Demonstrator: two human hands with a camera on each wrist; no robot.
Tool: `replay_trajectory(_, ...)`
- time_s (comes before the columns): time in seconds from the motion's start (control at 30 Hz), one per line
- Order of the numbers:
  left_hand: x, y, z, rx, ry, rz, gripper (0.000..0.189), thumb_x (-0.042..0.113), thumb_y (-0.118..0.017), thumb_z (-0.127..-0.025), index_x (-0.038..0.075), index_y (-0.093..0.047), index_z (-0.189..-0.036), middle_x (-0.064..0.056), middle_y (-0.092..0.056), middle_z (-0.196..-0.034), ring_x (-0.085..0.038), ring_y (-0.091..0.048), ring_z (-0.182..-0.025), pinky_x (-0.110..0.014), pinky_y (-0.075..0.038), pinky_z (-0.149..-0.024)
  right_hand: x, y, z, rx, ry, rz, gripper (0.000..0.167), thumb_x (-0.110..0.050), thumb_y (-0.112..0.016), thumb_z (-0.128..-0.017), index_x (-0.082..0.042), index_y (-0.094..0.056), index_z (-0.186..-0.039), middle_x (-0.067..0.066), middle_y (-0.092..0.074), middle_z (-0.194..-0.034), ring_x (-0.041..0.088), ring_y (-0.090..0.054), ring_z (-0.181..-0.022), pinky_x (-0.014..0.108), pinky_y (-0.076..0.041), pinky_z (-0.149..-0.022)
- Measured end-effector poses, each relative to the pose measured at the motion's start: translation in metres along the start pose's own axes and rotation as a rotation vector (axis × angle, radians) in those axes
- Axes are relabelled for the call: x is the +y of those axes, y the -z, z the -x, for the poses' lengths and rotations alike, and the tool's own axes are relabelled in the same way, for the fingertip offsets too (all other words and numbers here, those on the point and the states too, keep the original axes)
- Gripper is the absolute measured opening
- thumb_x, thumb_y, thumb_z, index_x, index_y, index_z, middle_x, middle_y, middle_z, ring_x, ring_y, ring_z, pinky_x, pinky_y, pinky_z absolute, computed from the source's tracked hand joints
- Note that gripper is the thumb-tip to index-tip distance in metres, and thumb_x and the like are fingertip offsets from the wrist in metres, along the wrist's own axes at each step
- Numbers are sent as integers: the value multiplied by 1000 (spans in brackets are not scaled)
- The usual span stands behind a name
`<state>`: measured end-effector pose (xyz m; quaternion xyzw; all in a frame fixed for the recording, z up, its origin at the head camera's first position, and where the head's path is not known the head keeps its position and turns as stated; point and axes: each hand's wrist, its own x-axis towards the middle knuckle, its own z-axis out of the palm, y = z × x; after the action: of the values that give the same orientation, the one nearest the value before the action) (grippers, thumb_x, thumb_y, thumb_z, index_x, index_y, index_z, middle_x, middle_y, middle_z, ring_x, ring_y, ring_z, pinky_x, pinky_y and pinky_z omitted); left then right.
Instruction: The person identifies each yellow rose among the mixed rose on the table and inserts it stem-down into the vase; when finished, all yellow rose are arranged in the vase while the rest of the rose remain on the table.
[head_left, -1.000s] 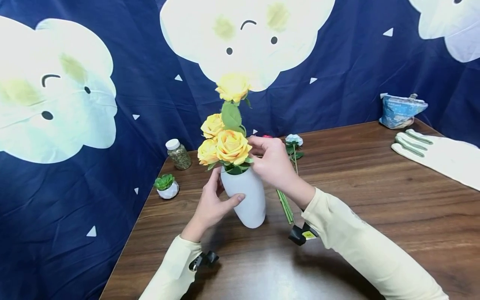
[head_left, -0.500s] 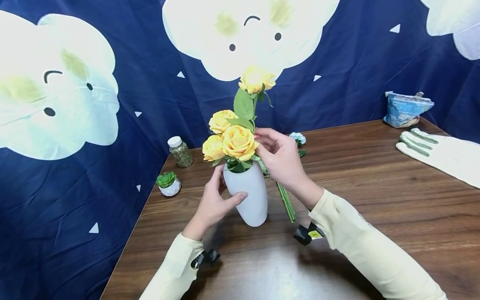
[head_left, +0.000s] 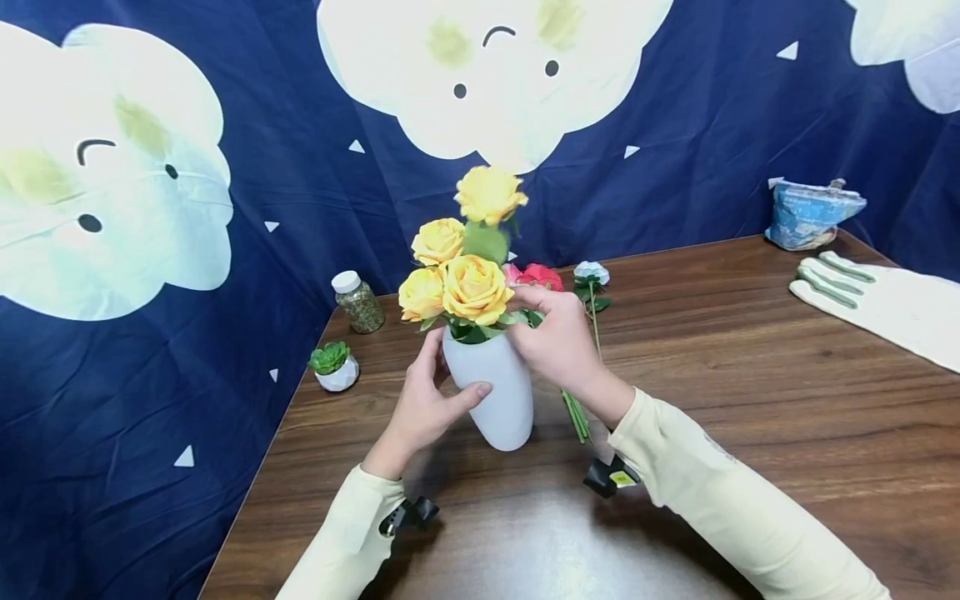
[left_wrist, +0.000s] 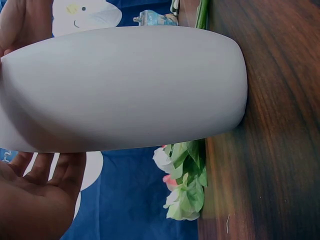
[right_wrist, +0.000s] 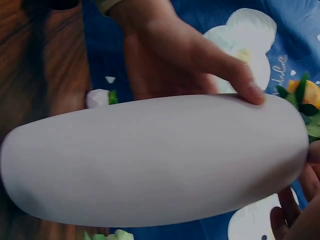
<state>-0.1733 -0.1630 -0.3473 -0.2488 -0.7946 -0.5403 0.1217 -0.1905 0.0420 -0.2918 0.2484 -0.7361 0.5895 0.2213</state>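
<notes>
A white vase [head_left: 495, 396] stands on the wooden table, tilted in the head view. My left hand [head_left: 422, 408] grips its upper body, thumb across the front and fingers round the far side. Several yellow roses [head_left: 474, 290] fill its mouth, and a taller yellow rose [head_left: 489, 194] with a green leaf rises above them. At the mouth's right side my right hand [head_left: 557, 337] pinches the tall rose's stem, which is hidden behind the blooms and fingers. The right wrist view shows the vase [right_wrist: 155, 160] close up, with right-hand fingers [right_wrist: 282, 215] beside its rim.
Right of the vase lie red roses [head_left: 542, 277], a pale blue rose [head_left: 592, 272] and green stems [head_left: 576, 417]. A jar [head_left: 357, 302] and a potted succulent [head_left: 334, 367] stand at the left edge. Farther right are a blue bag [head_left: 812, 215] and a white glove [head_left: 885, 304].
The tall rose swung right and up, then came back left and lower with my right hand. Red roses show again behind that hand. My left hand keeps its hold on the vase.
</notes>
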Motion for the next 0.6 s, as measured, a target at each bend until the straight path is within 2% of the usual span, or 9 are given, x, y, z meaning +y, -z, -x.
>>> replay_trajectory(0.13, 0, 1, 1, 3, 2, -3, 69, 12, -81, -86, 0, -45, -144, -18, -63, -128, -21, -63, -112, -36, -54, -98, 1, 0, 3, -30, -5, 30, 28, 7, -62, -78, 5, -78, -102, 18, -78, -93, 30, -71, -101, 43, -56, -87)
replay_trajectory(0.27, 0, 2, 2, 3, -1, -5, 69, 12, -80, -86, 0, -45, -143, -18, -63, -126, -21, -63, -111, -37, -54, -97, 1, 1, 5, -47, 18, 43, 21, 3, -70, -81, 5, -79, -100, 19, -75, -108, 34, -68, -112, 49, -54, -95)
replay_trajectory(0.4, 1, 2, 2, 3, -2, -6, 68, 12, -81, -86, 0, -45, -143, -18, -63, -126, -22, -63, -111, -39, -54, -97, 5, 1, 5, -65, 4, 27, 18, 2, -70, -81, 8, -78, -97, 24, -69, -123, 39, -60, -124, 54, -49, -104)
replay_trajectory(0.53, 1, 2, 2, 3, 2, -8, 68, 15, -81, -86, 0, -45, -143, -18, -63, -127, -24, -63, -112, -43, -54, -98, 8, 3, 6, -96, -23, 7, 20, 0, -67, -83, 8, -76, -98, 24, -67, -128, 38, -58, -128, 54, -50, -103)
replay_trajectory(0.6, 1, 2, 3, 2, 8, -10, 69, 16, -82, -86, 0, -45, -143, -19, -63, -128, -25, -63, -113, -46, -53, -99, 10, 4, 7, -109, -34, -12, 22, 0, -65, -84, 9, -74, -102, 25, -67, -125, 38, -60, -124, 53, -52, -100)
